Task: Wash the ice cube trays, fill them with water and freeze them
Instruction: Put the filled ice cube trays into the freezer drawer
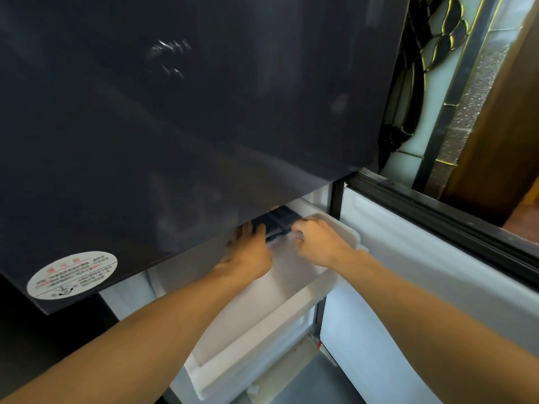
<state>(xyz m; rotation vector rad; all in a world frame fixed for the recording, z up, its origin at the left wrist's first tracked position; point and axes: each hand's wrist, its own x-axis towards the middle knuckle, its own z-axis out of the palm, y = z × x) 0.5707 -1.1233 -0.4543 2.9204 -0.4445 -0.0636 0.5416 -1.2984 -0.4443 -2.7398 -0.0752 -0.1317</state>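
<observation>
In the head view we find the dark ice cube trays at the far end of the white freezer drawer, half tucked under the dark upper door. Their long axis runs left to right, just beyond both hands. Our left hand lays fairly straight fingers at the left end, a wide grip holding nothing. Our right hand, about equally near, curls at the right end, and we cannot tell whether it pinches the trays.
</observation>
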